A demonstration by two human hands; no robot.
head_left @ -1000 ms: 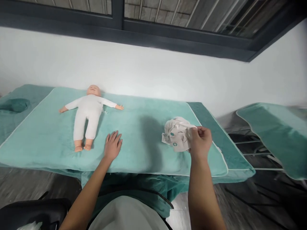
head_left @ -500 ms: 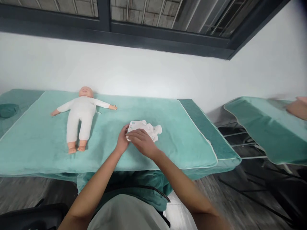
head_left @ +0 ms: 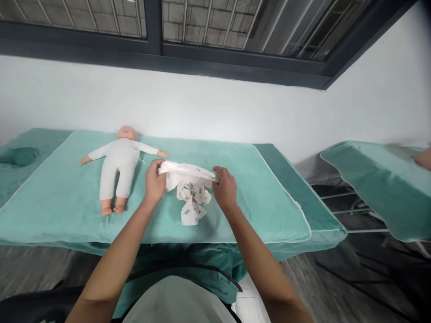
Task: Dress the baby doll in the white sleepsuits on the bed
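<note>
Between my two hands a white cloth piece with a small dark-green print [head_left: 191,170] is stretched sideways above the bed; I cannot tell exactly what kind of item it is. Its top edge runs nearly level, and a bunched, knotted-looking part hangs below. My left hand [head_left: 155,181] grips the left end, thumb and fingers closed on it. Closed on the right end is my right hand [head_left: 224,186]. To the left a baby doll [head_left: 121,154] in a white long-sleeved suit lies on its back, arms spread, apart from my hands.
A green padded cover [head_left: 262,202] spreads over the bed against the white wall [head_left: 208,112]. Above is a dark window frame [head_left: 235,63]. At right stands another green-covered bed [head_left: 377,179], with part of another person's arm [head_left: 423,158] over it. A dark chair [head_left: 37,303] is at lower left.
My hands have moved apart, from together on the crumpled cloth to its two ends. The cloth is now lifted and stretched, its bunched part hanging toward me. The doll has not moved.
</note>
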